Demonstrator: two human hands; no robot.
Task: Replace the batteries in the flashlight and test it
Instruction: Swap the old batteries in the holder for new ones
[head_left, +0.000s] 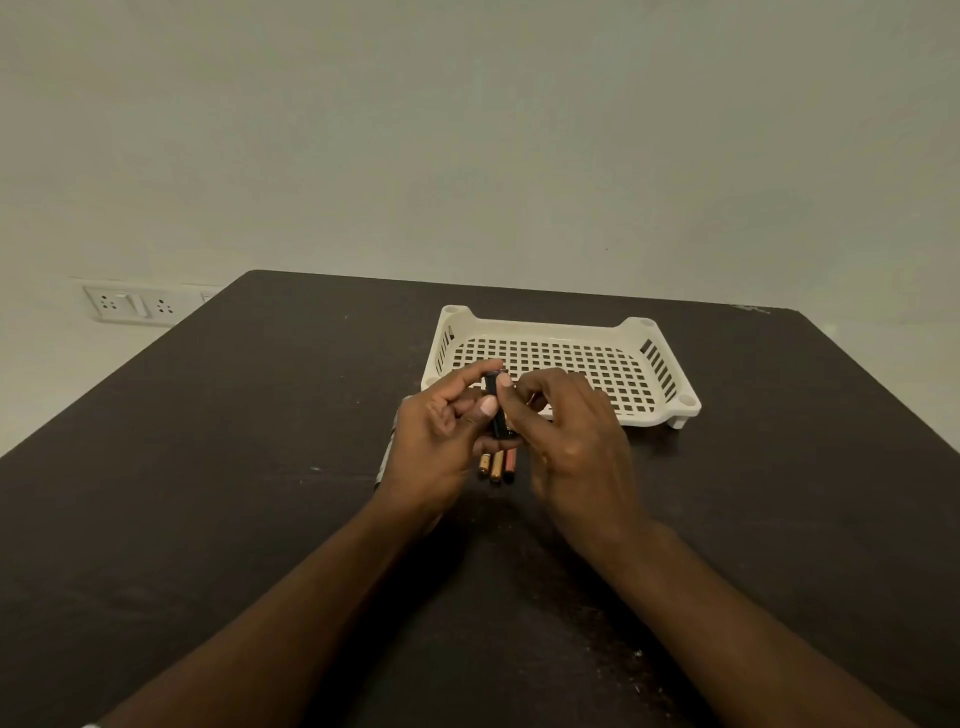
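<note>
A small black cylindrical part (497, 410), likely the flashlight's battery holder, stands upright between both hands above the table. My left hand (441, 441) pinches it between thumb and fingers. My right hand (566, 436) holds its top with thumb and forefinger. Three copper-and-black batteries (497, 466) lie side by side on the table just under the hands. A silvery-black flashlight body (385, 460) lies on the table, mostly hidden behind my left hand.
A white perforated plastic tray (644, 332) sits on the dark table (208, 493) just beyond the hands. A wall socket panel (135, 305) is at the left, off the table edge.
</note>
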